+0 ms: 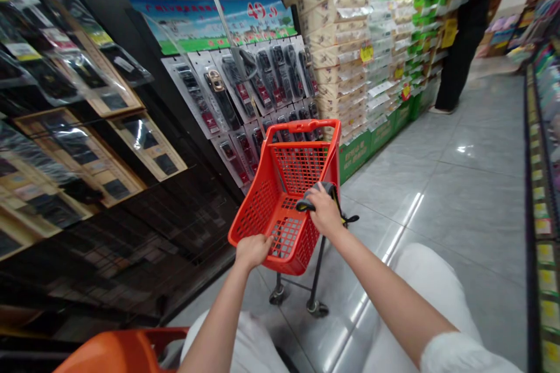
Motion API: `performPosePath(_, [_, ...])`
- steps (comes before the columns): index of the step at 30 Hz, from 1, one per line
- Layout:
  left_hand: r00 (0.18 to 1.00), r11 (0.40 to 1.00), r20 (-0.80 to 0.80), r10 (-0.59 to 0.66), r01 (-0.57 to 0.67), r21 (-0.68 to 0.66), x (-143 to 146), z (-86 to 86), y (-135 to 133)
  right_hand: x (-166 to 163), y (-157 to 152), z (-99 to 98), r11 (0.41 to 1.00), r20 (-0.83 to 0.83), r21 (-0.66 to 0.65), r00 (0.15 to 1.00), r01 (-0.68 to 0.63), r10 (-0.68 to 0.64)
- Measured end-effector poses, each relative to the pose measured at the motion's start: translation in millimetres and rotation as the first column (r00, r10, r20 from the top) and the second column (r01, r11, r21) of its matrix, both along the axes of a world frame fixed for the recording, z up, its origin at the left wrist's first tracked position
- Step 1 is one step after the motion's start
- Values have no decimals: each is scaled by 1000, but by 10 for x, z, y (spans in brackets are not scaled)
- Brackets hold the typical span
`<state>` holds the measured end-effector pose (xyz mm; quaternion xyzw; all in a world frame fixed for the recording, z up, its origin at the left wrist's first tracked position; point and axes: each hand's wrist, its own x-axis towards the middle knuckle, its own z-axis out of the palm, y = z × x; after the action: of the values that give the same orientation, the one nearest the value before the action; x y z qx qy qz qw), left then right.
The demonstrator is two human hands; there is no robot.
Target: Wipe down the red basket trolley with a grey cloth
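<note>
A red plastic shopping cart (280, 210) with lattice walls stands in front of me, tilted in the view, on dark legs with black wheels. My left hand (252, 252) is closed on the near left rim of its basket, thumb over the edge. At the right rim, my right hand (324, 210) is closed around a dark grey and black soft-looking thing with yellow edging (306, 203). Part of it sticks out on both sides of the hand, and a black loop hangs outside the basket. Its exact kind is hidden by my fingers.
Packaged belts (249, 81) hang on a rack under a blue and green sign (214, 20). Boxed goods fill the left shelf (149, 145). Stacked cartons (336, 41) line the aisle, where a person in black (464, 41) stands. An orange plastic object (114, 352) is at lower left.
</note>
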<state>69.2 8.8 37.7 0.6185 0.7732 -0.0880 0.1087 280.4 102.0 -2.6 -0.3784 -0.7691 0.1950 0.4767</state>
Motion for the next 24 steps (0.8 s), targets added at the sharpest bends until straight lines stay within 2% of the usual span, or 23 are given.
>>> performPosePath(3, [1000,1000,-11,3,-3,5,51,17,-37,-88,-455,-84,995,152,53,985,-89,80])
performPosePath(5, [1000,1000,-18,-3,3,0,79,34,-92,-47,-583,-106,986,252,67,959,-152,131])
performPosePath(8, [999,1000,-36,-1,1,-15,140,62,-187,139,-290,-7,989,312,58,943,-137,112])
performPosePath(12, [996,998,-70,51,-53,-24,243,79,-239,291,377,151,999,220,35,975,16,-23])
performPosePath(14, [994,997,-80,73,-75,-26,278,75,-228,244,447,140,999,173,18,984,47,-49])
performPosePath(16, [993,996,-83,86,-88,-27,294,69,-213,139,248,69,998,144,-17,988,60,-56])
performPosePath(19, [991,994,-84,101,-103,-23,296,64,-224,-24,-383,-87,999,110,-48,994,11,-6])
performPosePath(22, [990,994,-89,105,-107,-13,287,69,-297,-82,-972,-230,993,58,-2,991,-120,120])
performPosePath(24, [991,995,-85,102,-103,-13,278,77,-367,-38,-1108,-285,973,65,43,973,-225,222])
